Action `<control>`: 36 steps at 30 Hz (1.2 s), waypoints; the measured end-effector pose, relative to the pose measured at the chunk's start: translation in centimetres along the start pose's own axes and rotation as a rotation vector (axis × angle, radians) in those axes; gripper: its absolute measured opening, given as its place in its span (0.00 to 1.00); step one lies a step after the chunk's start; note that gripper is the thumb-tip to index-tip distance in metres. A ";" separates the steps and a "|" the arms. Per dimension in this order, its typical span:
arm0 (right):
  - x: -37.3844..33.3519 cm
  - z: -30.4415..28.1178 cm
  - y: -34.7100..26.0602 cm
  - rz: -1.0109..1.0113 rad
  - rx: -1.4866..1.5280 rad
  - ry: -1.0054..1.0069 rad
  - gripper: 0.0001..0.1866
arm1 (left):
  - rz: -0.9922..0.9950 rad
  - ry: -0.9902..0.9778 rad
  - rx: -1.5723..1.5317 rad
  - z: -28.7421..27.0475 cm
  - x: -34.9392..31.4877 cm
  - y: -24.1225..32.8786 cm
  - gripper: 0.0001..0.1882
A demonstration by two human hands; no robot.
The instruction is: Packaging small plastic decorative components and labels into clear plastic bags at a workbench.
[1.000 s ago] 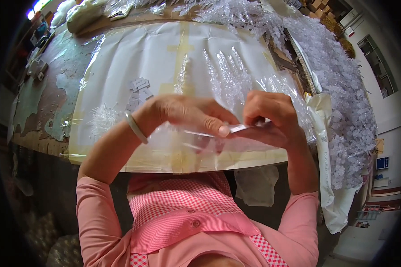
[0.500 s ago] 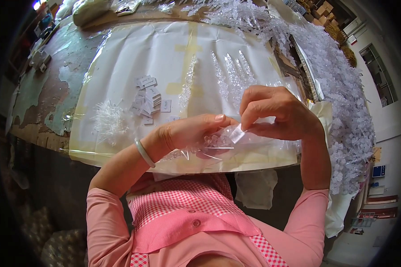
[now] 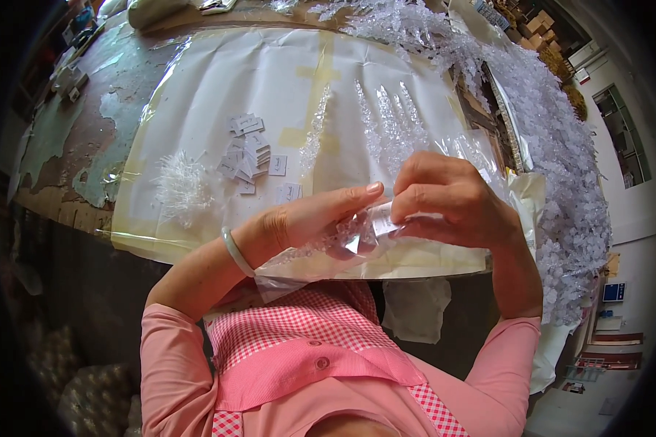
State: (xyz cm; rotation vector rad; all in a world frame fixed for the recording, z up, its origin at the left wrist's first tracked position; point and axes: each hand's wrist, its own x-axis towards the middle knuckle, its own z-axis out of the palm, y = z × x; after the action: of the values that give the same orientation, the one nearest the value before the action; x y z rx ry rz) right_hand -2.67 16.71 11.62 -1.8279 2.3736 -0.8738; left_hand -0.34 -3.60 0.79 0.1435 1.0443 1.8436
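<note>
My left hand (image 3: 319,213) is wrapped round a clear plastic sleeve (image 3: 283,287) with a clear, beaded crystal-like spray (image 3: 306,251) in it. The sleeve's lower left end hangs over the table's near edge, in front of my apron. Against the sleeve, my right hand (image 3: 452,200) pinches a small white tag (image 3: 383,217) between thumb and fingers. Whether the tag is inside the sleeve or on top of it I cannot tell. Left of my hands lie a loose pile of white tags (image 3: 251,151) and a bunch of thin white plastic strands (image 3: 182,188).
White paper (image 3: 219,73) taped with yellowish strips covers the table. Several clear sprays (image 3: 397,124) lie on it beyond my hands, with a flat clear sleeve (image 3: 481,149) at the right. A big heap of clear sprays (image 3: 561,182) drapes along the right side.
My right hand has moved the tag slightly left, closer to my left hand, and it now lies flatter against the sleeve. The sleeve's lower left end now shows over the table edge.
</note>
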 end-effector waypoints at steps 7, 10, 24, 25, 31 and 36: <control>-0.8 -1.1 0.7 0.165 0.229 0.021 0.10 | 0.189 0.022 0.229 1.3 -0.9 0.7 0.28; -0.8 -0.7 0.4 0.150 0.184 0.022 0.10 | 0.242 -0.031 0.245 0.8 -0.4 0.0 0.27; -0.4 0.0 0.0 0.189 0.053 -0.052 0.16 | 0.389 0.047 0.350 1.4 -0.5 -1.0 0.30; -0.3 -0.2 0.0 0.191 0.053 -0.051 0.16 | 0.394 0.025 0.359 1.8 -0.7 -0.9 0.31; -0.4 -1.3 0.5 0.167 0.341 -0.062 0.13 | 0.388 0.048 0.273 1.7 -1.0 -1.3 0.33; 0.4 -0.6 -0.9 0.161 0.011 -0.030 0.15 | 0.491 0.110 0.400 2.5 -1.2 -1.3 0.29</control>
State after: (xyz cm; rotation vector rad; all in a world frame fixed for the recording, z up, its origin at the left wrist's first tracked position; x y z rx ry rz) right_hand -2.24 16.41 12.59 -1.6060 2.4505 -0.8348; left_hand 2.48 -2.87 1.83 0.5855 1.5517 2.0632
